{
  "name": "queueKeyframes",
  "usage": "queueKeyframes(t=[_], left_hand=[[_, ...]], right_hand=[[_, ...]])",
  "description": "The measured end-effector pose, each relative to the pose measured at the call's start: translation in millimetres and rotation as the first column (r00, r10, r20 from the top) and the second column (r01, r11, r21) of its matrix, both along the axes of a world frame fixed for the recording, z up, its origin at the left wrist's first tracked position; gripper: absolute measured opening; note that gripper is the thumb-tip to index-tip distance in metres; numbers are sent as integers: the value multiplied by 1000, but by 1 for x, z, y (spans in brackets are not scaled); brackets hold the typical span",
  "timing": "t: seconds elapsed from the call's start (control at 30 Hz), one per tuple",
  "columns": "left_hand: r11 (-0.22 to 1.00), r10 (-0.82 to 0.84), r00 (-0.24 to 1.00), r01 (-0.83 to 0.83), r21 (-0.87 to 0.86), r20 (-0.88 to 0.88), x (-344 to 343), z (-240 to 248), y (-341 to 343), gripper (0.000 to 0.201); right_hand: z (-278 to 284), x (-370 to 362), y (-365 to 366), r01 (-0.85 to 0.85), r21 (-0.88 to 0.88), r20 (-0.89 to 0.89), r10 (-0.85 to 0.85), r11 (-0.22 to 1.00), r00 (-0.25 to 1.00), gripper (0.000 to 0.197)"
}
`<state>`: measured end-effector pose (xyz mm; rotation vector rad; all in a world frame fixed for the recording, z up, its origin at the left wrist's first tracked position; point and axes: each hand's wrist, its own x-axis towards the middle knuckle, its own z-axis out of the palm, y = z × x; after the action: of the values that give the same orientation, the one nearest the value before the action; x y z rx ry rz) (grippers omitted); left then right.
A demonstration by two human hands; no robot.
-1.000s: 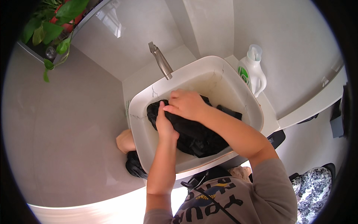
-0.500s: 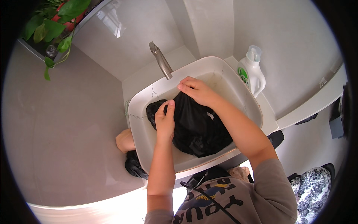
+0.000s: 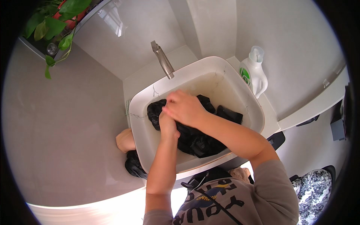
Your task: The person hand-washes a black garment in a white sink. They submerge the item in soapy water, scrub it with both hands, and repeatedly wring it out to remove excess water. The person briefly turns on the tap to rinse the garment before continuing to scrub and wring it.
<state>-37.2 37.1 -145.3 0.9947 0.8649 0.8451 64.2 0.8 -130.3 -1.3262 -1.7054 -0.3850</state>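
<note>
A wet, bunched black garment [image 3: 204,144] lies in the white basin [image 3: 137,144] in shallow, cloudy water. My left hand [image 3: 168,125] is closed on the garment near its left part, with its fingers largely covered. Over it lies my right hand [image 3: 185,108], fingers curled and slightly blurred, pressing against the left. Cloth gathered between the two hands is mostly hidden. Dark folds of the garment spread out under my right wrist toward the basin's right side.
A metal faucet [image 3: 163,60] rises behind the basin. At the right stands a white detergent bottle [image 3: 255,71] with a clear cap. Beige cloth [image 3: 125,140] and black cloth [image 3: 135,165] hang by the left edge. A leafy plant [image 3: 54,28] sits upper left.
My right hand has come down and left from the raised fold onto my left hand. The stretched garment has dropped into loose folds, uncovering more cloth at the right.
</note>
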Motion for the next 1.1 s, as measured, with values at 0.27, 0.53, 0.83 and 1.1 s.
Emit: queueKeyframes(t=[0.27, 0.53, 0.83, 1.1], left_hand=[[993, 72, 995, -65, -97, 70, 3, 10, -2, 30], [918, -21, 923, 170, -358, 384, -7, 7, 13, 44], [938, 100, 907, 52, -343, 410, -8, 16, 13, 57], [615, 93, 956, 163, 772, -277, -4, -10, 18, 45]], right_hand=[[4, 5, 1, 61, -114, -146, -77, 992, 986, 19], [-8, 47, 10, -295, -422, -515, 42, 857, 856, 36], [-10, 68, 4, -659, -413, -728, 208, 629, 654, 45], [6, 53, 0, -575, -77, -905, 185, 814, 383, 21]])
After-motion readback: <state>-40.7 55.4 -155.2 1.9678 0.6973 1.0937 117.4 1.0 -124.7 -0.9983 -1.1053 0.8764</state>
